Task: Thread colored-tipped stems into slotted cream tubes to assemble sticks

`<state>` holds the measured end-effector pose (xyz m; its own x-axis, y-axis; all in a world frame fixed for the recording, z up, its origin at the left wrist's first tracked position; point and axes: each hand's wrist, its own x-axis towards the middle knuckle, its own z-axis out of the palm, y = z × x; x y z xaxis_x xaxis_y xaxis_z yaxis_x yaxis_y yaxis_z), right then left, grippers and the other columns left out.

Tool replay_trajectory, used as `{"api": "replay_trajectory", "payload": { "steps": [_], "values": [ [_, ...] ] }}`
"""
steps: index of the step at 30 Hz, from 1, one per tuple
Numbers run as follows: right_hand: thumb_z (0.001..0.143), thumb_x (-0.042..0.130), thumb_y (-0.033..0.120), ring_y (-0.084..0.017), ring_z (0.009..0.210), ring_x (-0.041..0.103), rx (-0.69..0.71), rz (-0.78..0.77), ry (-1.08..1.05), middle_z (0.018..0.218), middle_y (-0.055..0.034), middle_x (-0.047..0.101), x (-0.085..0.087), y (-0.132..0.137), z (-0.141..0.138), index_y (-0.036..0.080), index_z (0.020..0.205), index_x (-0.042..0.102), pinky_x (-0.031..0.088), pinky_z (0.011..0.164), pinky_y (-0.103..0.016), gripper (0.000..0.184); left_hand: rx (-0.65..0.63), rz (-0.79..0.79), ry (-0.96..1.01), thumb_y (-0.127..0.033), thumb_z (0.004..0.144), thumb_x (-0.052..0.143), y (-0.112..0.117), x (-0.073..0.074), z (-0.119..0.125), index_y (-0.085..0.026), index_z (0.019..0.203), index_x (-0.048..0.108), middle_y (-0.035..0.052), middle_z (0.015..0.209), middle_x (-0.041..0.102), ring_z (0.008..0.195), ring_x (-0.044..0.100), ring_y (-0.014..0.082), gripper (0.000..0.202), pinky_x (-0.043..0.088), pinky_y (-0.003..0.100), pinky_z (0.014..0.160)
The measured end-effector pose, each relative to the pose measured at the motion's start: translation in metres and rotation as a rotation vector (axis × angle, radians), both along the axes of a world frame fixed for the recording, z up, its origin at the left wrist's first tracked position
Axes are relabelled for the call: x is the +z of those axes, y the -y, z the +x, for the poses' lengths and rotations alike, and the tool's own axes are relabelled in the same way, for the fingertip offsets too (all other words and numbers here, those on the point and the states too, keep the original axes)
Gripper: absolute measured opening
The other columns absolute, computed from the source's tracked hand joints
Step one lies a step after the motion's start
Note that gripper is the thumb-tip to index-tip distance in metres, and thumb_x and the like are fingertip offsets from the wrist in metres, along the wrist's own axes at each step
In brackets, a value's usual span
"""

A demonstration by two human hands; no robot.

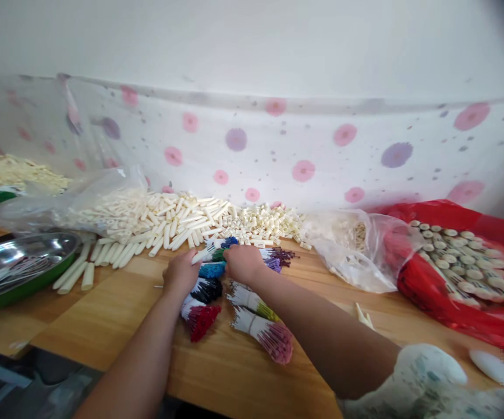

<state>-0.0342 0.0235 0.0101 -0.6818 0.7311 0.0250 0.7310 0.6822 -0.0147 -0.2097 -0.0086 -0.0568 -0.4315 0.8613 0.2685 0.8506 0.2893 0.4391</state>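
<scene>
My left hand [182,272] is closed around a short cream-white tube [202,255], and a thin pale stick pokes out on the hand's left side. My right hand [243,262] is closed at the bundles, fingertips bent down beside the green bundle [218,255]; whatever they pinch is hidden. Below the hands lie bundles of thin white sticks with coloured tips: teal [212,270], black [208,290], red [202,321], yellow-green [267,311] and pink [274,338]. Behind the right hand are blue [229,241], purple [273,264] and dark brown [281,255] ones.
Loose cream tubes [177,216] are heaped along the wall. At the left stands a metal bowl [55,244] of thin sticks. A clear plastic bag [369,273] and a red bag [418,302] of pale round-ended pieces lie right. The wooden table's [116,314] front edge is near.
</scene>
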Motion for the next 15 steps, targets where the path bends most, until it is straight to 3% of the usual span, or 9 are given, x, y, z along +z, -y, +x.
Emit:
{"api": "replay_trajectory", "payload": {
  "steps": [4,7,9,12,15],
  "values": [
    [0.083,0.05,0.02,-0.025,0.084,0.066,-0.024,0.031,-0.105,0.091,-0.0129,0.07,0.009,0.008,0.039,0.018,0.093,0.065,0.048,0.069,-0.033,0.018,0.072,0.048,-0.044,-0.031,0.082,0.047,0.01,0.017,0.008,-0.021,0.096,0.065,0.0105,0.103,0.065,0.098,0.057,0.0292,0.026,0.043,0.036,0.076],
    [0.083,0.047,0.015,-0.017,0.077,0.064,0.035,0.005,-0.226,0.083,-0.0066,0.07,0.014,0.017,0.083,0.02,0.081,0.065,0.045,0.068,-0.025,0.019,0.037,0.135,-0.064,-0.034,0.085,0.043,0.023,0.041,0.033,-0.018,0.096,0.063,0.0095,0.1,0.065,0.099,0.057,0.0257,0.028,0.042,0.032,0.079],
    [0.083,0.05,0.014,-0.014,0.075,0.061,0.095,-0.026,-0.327,0.08,-0.002,0.069,0.015,0.024,0.114,0.02,0.077,0.064,0.042,0.068,-0.022,0.017,-0.155,0.14,0.04,-0.04,0.084,0.046,0.029,0.058,0.062,-0.018,0.088,0.063,0.0051,0.082,0.066,0.08,0.06,0.0211,0.028,0.043,0.028,0.069],
    [0.079,0.054,0.01,-0.011,0.068,0.057,0.107,-0.044,-0.483,0.074,-0.0001,0.066,0.011,0.033,0.153,0.018,0.075,0.063,0.041,0.064,-0.021,0.013,-0.63,-0.086,0.3,-0.041,0.079,0.052,0.032,0.07,0.115,-0.018,0.077,0.063,-0.0001,0.065,0.063,0.06,0.056,0.0165,0.025,0.039,0.024,0.054],
    [0.075,0.054,0.006,-0.01,0.057,0.052,0.034,-0.057,-0.631,0.064,0.0011,0.061,0.003,0.037,0.182,0.016,0.07,0.061,0.038,0.054,-0.02,0.013,-0.751,-0.165,0.362,-0.034,0.073,0.059,0.027,0.068,0.16,-0.017,0.064,0.059,-0.0014,0.057,0.057,0.054,0.051,0.0143,0.02,0.034,0.022,0.048]
  ]
}}
